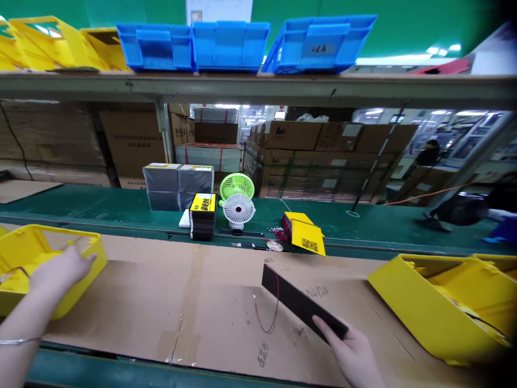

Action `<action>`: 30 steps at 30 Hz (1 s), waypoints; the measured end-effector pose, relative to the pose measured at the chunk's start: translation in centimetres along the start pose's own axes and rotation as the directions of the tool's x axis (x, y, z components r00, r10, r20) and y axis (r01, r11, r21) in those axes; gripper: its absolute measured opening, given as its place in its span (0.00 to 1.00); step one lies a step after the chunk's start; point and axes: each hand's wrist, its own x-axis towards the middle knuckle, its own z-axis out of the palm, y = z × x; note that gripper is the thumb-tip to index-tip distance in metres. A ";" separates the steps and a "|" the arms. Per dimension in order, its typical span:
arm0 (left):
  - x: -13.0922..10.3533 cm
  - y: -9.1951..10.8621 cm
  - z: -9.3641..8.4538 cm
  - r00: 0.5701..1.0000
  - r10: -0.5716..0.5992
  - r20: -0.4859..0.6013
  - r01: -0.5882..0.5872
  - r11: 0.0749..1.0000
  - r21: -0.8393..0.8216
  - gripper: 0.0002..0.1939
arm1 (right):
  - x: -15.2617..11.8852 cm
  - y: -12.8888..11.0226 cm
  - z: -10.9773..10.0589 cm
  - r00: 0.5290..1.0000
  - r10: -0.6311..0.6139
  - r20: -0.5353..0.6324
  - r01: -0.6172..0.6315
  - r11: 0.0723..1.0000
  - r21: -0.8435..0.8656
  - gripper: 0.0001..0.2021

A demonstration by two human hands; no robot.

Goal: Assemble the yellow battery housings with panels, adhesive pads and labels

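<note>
My right hand [351, 347] grips the lower right end of a thin black panel [299, 299], thumb on its face. The panel is tilted above the cardboard, and a thin red-and-dark wire [276, 310] loops from its far end. On the left, my left hand [62, 272] is closed over the wall of a yellow plastic housing [86, 280]; its fingertips are partly hidden and slightly blurred. A dark cable shows inside that housing. Another yellow housing [420, 310], with a black cable inside, stands to the right of the panel.
Cardboard [137, 302] with handwriting covers the near bench. Behind it are a white fan [239, 209], a green fan [237, 186], a black stack with a yellow label [202, 218], grey boxes [177, 186] and yellow cards [307, 237]. Blue bins [230, 47] line the overhead shelf.
</note>
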 end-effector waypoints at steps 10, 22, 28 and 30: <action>-11.3 15.5 -3.7 0.797 0.600 0.065 -0.566 0.780 -0.268 0.36 | 2.3 -3.1 -0.1 0.985 0.134 -0.106 -0.109 0.970 0.219 0.24; -9.8 19.2 1.5 0.769 0.602 0.216 0.151 0.157 -0.976 0.31 | 4.3 -7.3 -1.3 0.993 -0.105 -0.049 0.116 0.913 0.390 0.19; -12.3 23.2 3.3 0.783 0.615 0.096 0.025 0.124 -0.992 0.21 | 4.9 -12.4 3.0 0.934 -0.258 0.245 0.189 0.943 0.273 0.17; -12.9 24.4 3.4 0.793 0.609 0.037 -0.040 0.113 -0.993 0.18 | 5.3 -13.6 4.7 0.908 -0.288 0.304 0.225 0.948 0.225 0.16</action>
